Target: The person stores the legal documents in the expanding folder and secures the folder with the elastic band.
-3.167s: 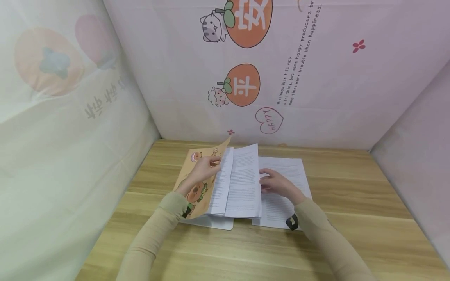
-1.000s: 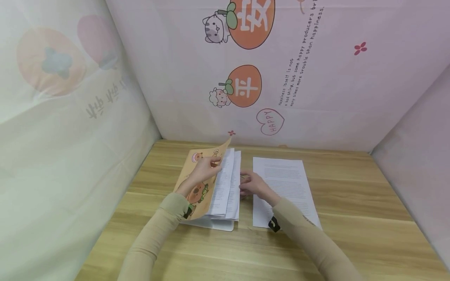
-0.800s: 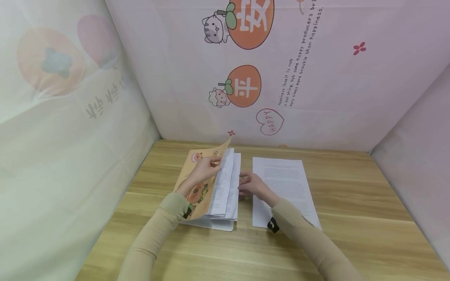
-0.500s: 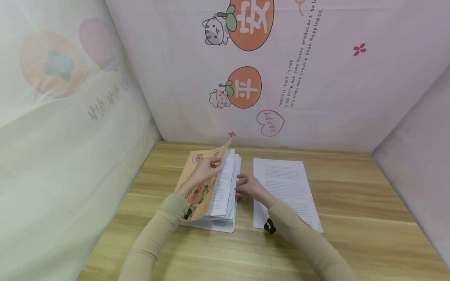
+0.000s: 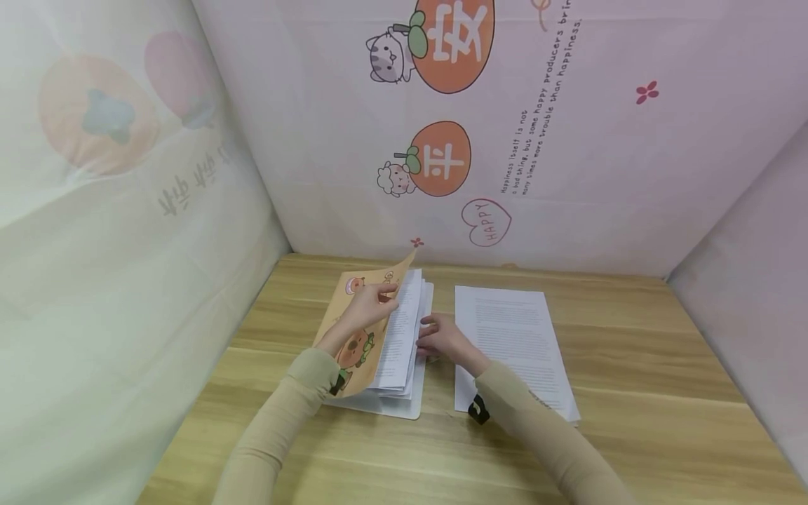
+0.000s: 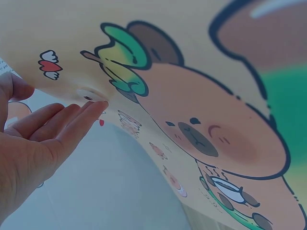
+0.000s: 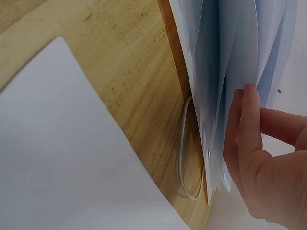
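A folder with an orange cartoon cover (image 5: 377, 340) lies on the left of the table, its cover raised at a slant. My left hand (image 5: 362, 308) holds the cover near its free edge; in the left wrist view the fingers lie against the printed outside. Printed sheets (image 5: 396, 344) stand at a tilt inside the folder. At their right edge, my right hand (image 5: 447, 340) pinches a sheet (image 7: 242, 62) between thumb and fingers, as the right wrist view shows. A pale elastic loop (image 7: 182, 143) hangs beside the folder's edge.
To the right of the folder, a stack of printed paper (image 5: 511, 322) lies flat on the wooden table (image 5: 644, 365), partly beneath my right forearm. Patterned cloth walls (image 5: 568, 224) enclose the table at the back and sides.
My right hand has moved left, and the page it holds has swung left into the folder, uncovering the paper stack and table between. My left hand has stayed on the cover.
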Demonstrator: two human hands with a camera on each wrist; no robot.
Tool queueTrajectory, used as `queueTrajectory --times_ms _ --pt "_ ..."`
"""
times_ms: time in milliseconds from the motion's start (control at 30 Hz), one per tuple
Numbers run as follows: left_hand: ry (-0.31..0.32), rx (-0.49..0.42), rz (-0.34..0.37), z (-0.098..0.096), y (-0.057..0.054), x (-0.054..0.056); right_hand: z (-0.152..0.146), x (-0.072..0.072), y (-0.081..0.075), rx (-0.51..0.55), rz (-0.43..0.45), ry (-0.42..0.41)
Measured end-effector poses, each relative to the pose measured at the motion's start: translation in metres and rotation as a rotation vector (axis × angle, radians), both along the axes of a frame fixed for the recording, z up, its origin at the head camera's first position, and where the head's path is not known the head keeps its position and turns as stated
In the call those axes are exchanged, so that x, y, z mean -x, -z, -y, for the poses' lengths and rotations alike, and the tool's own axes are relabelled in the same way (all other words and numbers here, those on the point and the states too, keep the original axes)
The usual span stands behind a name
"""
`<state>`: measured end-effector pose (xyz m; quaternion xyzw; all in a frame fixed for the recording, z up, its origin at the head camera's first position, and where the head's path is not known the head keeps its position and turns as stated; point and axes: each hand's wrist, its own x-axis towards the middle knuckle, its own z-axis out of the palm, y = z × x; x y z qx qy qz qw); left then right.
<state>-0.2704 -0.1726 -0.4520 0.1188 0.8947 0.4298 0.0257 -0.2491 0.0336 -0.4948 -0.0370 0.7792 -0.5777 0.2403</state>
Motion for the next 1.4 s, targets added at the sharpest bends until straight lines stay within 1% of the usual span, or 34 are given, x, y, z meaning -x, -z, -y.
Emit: queueTrajectory --times_ms 167,367,500,600,700,800,933,1033,1100,1267,1400 --pt "-0.003 -0.008 0.008 0.0 0.001 0.0 0.002 -0.001 0.0 0.009 0.003 -0.007" --pt "0.0 -0.011 -0.005 0.0 0.001 0.0 0.0 -0.001 -0.001 0.01 -0.008 -0.017" --pt "0.001 -0.007 -0.009 -0.001 0.001 0.0 -0.008 -0.002 -0.004 -0.027 -0.03 -0.034" --pt "0.003 -0.004 -0.01 -0.003 0.0 0.0 -0.015 -0.003 -0.008 -0.051 -0.044 -0.03" --pt "0.008 0.0 -0.013 -0.004 0.0 -0.001 -0.024 -0.003 -0.01 -0.082 -0.079 -0.03" --pt "0.006 -0.003 -0.011 -0.005 -0.001 -0.002 -0.035 -0.003 -0.012 -0.084 -0.086 -0.033" --pt "0.0 -0.005 -0.012 -0.004 -0.001 -0.003 -0.052 -0.002 -0.013 -0.057 -0.075 -0.042" --pt "0.002 0.003 -0.018 -0.004 0.0 -0.003 -0.065 -0.001 -0.013 -0.063 -0.082 -0.045" --pt "0.005 0.007 -0.018 -0.004 0.0 -0.003 -0.074 -0.001 -0.014 -0.09 -0.088 -0.042" --pt "0.008 0.016 -0.016 -0.005 -0.001 -0.004 -0.098 0.001 -0.018 -0.183 -0.096 -0.003" --pt "0.01 0.02 -0.018 -0.007 0.0 -0.004 -0.12 0.003 -0.019 -0.249 -0.122 0.019"
